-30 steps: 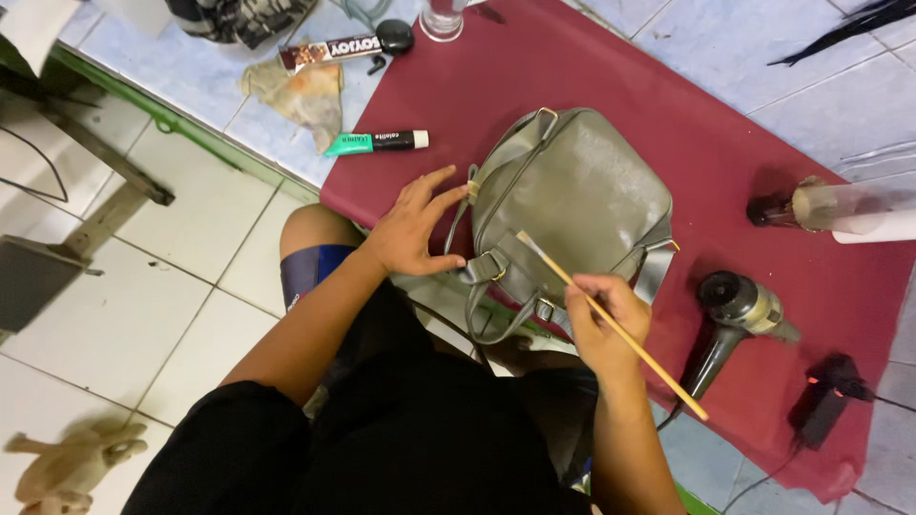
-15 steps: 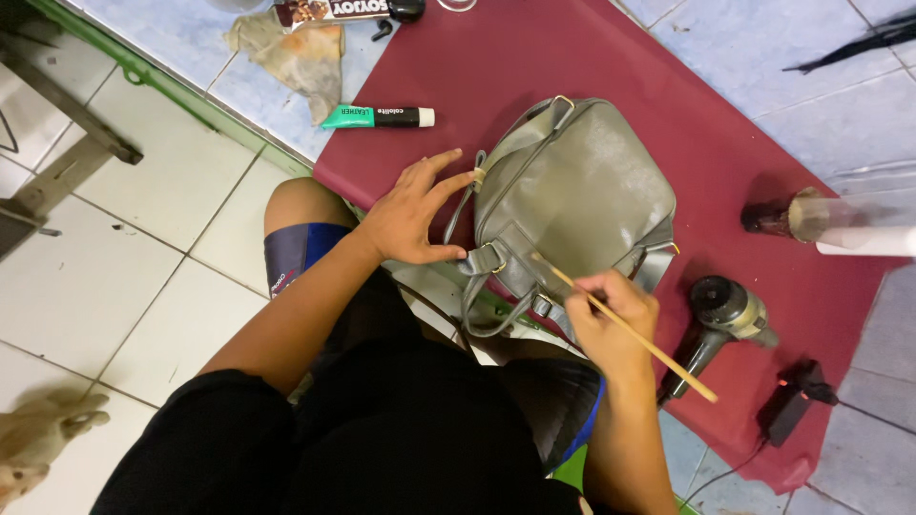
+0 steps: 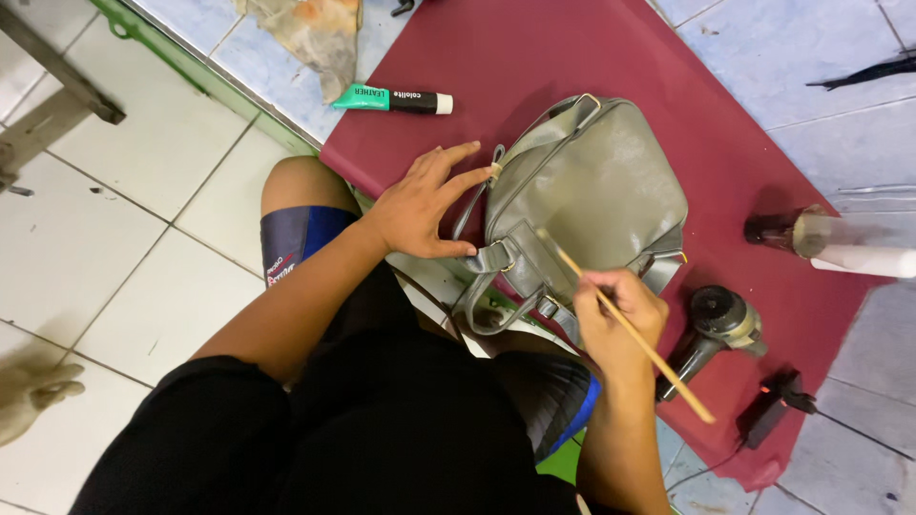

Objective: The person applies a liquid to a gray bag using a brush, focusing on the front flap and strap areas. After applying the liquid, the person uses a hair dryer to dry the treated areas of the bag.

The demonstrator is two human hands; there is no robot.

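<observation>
My left hand [image 3: 420, 205] lies flat with its fingers spread, nothing in its grip, the fingertips pressing on the near left edge of the grey leather backpack [image 3: 596, 191] where a strap meets the body. The backpack lies on its back on a dark red mat [image 3: 534, 57] spread over the tiled floor [image 3: 143, 181], its straps and metal buckles turned toward me, just beyond my knees. My right hand [image 3: 615, 319] is closed around a thin wooden stick [image 3: 625, 324], grip pinched on it near the middle; the stick's far tip rests on the backpack's lower front, close to the buckles, and its near end points back past my wrist toward the right.

A green and black tube [image 3: 391, 98] lies at the mat's left edge, with a stained rag [image 3: 310, 29] beyond it on the tiles. To the right of the backpack, on the mat, sits a grey hair dryer [image 3: 716, 329], and near it a small black adapter [image 3: 768, 410] with a cord. A dark-capped bottle [image 3: 811, 238] lies on its side further right.
</observation>
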